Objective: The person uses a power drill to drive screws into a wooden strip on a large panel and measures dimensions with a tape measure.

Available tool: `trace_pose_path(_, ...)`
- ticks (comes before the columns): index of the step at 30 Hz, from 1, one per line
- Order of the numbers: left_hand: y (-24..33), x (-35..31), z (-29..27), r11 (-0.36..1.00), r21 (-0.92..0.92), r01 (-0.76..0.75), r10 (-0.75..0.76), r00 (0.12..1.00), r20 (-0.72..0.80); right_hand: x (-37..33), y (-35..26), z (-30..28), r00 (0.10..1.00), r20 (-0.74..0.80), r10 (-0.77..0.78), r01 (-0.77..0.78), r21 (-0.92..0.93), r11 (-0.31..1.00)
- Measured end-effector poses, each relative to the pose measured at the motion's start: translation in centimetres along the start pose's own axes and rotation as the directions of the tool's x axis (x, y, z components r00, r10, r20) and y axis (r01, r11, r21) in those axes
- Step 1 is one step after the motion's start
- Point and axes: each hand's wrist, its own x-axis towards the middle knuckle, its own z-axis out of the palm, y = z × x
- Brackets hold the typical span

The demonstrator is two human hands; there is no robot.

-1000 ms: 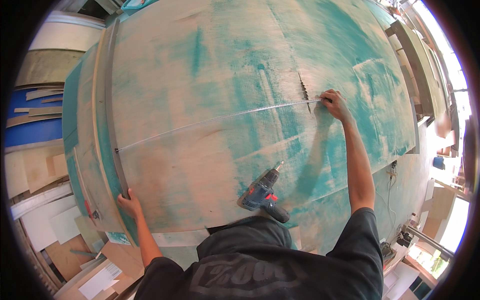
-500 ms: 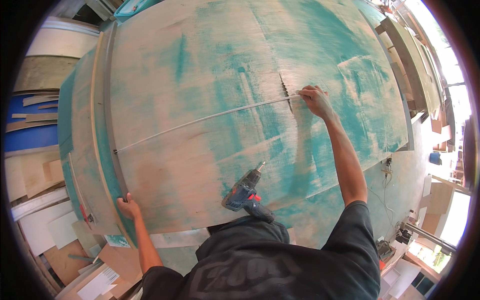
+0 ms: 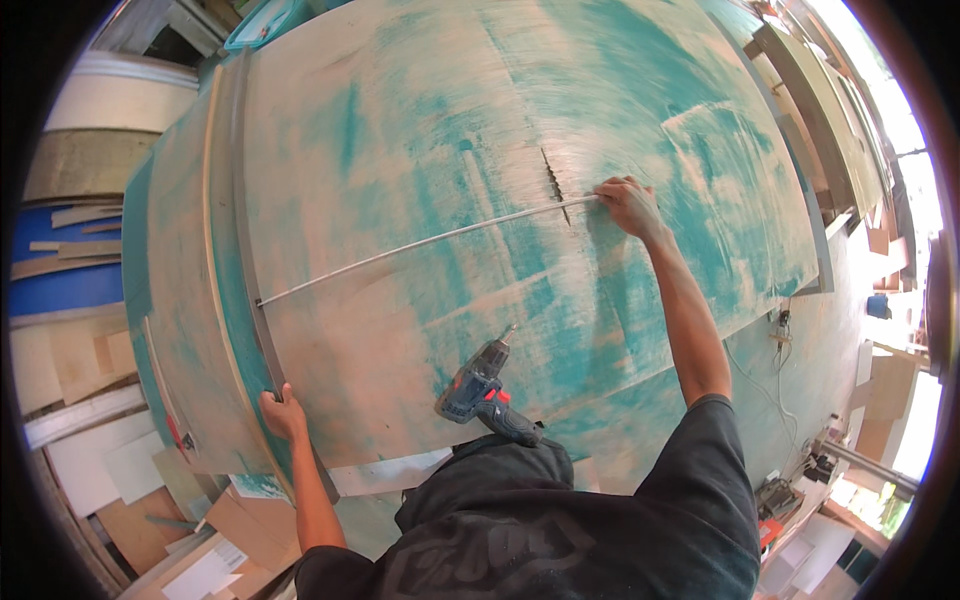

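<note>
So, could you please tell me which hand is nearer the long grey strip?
Left: the left hand touches the grey strip toward its near end; the right hand is far to its right, holding the white tape.

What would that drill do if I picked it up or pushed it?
The drill would probably feel heavy for its size, because its body looks thick and chunky. If pushed, it likely wouldn't roll far: it's lying on its side with its handle sticking out at an angle.

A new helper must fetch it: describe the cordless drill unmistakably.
On the large teal-streaked worktop, find the near edge, by the black shirt. The cordless drill lies there on its side. Unlike the thin measuring tape, it is chunky and dark with red accents.
</note>
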Motion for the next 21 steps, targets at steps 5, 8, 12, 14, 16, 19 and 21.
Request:
trace_pose_path(5,0.0,0.1,0.2,0.997,0.042,-0.058,0.059,0.998,-0.027,0.2,-0.7,0.6,0.999,-0.015,0.029,-0.030,-0.024,0.999)
trace_pose_path(8,-0.1,0.1,0.6,0.996,0.073,-0.057,0.058,0.998,-0.003,-0.2,-0.8,0.5,0.999,-0.035,-0.019,0.019,-0.023,1.000)
trace_pose_path(12,2.2,-0.7,0.1,0.999,0.019,-0.044,0.043,0.998,0.042,0.2,-0.2,0.5,1.000,0.024,-0.005,0.006,-0.021,1.000)
trace_pose_path(14,1.5,-0.7,0.6,0.995,0.039,-0.093,0.092,0.995,0.024,0.1,0.1,0.9,1.000,-0.009,-0.021,0.021,-0.011,1.000)
trace_pose_path(16,1.0,-0.8,0.8,0.992,0.045,-0.117,0.116,0.993,0.032,0.2,0.4,1.4,0.998,-0.047,-0.038,0.037,-0.011,0.999)
trace_pose_path(19,1.6,-0.9,0.3,0.991,0.041,-0.127,0.123,0.989,0.087,0.2,0.7,2.1,0.997,-0.073,-0.037,0.038,0.017,0.999)
trace_pose_path(21,1.9,-1.1,0.4,0.991,0.036,-0.130,0.126,0.987,0.097,0.3,0.7,2.1,0.996,-0.079,-0.047,0.050,0.040,0.998)
